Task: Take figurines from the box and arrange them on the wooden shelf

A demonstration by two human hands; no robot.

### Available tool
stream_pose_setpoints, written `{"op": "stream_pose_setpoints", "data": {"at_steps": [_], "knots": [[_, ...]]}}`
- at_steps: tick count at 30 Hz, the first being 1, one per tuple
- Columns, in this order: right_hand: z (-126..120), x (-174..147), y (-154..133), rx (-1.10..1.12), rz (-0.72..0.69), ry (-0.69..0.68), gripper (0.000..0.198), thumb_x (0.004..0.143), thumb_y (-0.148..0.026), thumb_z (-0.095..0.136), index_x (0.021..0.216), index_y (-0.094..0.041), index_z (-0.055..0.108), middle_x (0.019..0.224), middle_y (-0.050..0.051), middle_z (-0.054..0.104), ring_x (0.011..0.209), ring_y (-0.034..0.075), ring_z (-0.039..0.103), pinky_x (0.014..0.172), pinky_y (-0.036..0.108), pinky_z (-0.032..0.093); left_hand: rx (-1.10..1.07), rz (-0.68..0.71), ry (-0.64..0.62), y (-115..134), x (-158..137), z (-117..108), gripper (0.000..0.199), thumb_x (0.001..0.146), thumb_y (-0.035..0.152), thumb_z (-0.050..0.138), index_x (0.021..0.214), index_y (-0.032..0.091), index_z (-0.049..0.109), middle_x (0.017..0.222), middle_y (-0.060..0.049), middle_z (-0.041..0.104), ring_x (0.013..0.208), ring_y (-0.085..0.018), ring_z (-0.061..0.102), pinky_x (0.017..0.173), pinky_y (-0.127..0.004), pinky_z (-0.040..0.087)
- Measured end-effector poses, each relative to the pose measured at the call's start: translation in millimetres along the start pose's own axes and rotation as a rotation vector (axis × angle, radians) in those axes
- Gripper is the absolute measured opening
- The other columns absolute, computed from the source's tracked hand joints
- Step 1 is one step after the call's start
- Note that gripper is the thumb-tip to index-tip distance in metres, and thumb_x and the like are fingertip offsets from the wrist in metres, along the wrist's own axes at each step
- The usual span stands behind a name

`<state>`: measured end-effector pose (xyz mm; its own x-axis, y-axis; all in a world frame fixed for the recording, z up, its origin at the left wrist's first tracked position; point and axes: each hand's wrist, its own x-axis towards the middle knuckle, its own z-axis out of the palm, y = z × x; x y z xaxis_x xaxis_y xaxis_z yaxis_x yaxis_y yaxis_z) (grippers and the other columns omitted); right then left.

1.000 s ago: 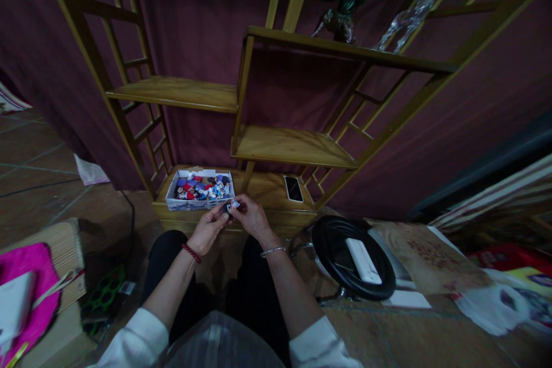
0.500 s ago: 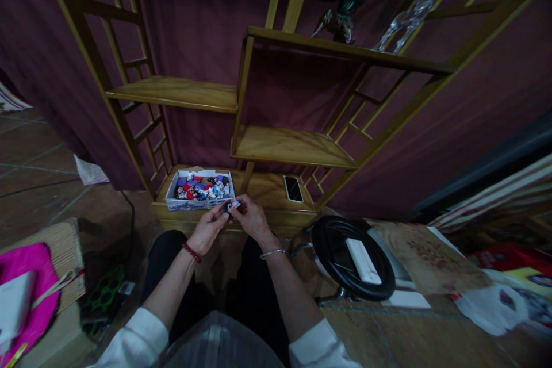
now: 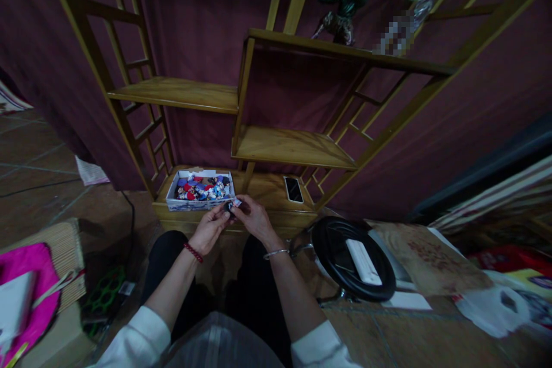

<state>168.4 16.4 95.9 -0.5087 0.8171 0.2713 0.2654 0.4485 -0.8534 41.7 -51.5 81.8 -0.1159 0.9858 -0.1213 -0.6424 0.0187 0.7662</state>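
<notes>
Between my two hands is a small figurine [image 3: 233, 205], dark on one side with white and pink parts; its details are too small to make out. My left hand [image 3: 210, 226], with a red bead bracelet at the wrist, pinches its dark side. On the other side, the fingers of my right hand [image 3: 254, 219] close on its paler part; a silver bangle circles that wrist. Just beyond my left hand, a white patterned cardboard box [image 3: 185, 205] on the low shelf holds several small figurines [image 3: 202, 187] in red, purple, blue and white.
A phone [image 3: 294, 189] lies on the low shelf [image 3: 263, 192]. The wooden shelf unit holds a green figure [image 3: 347, 7] higher up. At right stands a round black stool [image 3: 328, 253] with a white oblong item [image 3: 363, 261]. A pink cloth [image 3: 43, 264] lies at left.
My hands stay in nearly the same place around the figurine. Its position between my fingers has shifted only slightly, and the box has not moved.
</notes>
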Motion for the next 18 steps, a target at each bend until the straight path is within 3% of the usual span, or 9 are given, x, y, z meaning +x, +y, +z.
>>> {"op": "stream_pose_setpoints", "data": {"at_steps": [18], "knots": [[-6.6,0.3,5.2,-0.065,-0.009,0.001,0.022,0.075,-0.028,0.059,0.095,-0.021,0.063,0.086,0.001,0.066,0.077,0.014,0.059,0.07,0.024,0.046,-0.009,0.001,-0.043,-0.2,-1.2,7.3,0.036,0.064,0.016,0.071,0.1,0.016,0.064,0.101,-0.005,0.063,0.086,-0.014,0.057,0.079,-0.027,0.045]]}}
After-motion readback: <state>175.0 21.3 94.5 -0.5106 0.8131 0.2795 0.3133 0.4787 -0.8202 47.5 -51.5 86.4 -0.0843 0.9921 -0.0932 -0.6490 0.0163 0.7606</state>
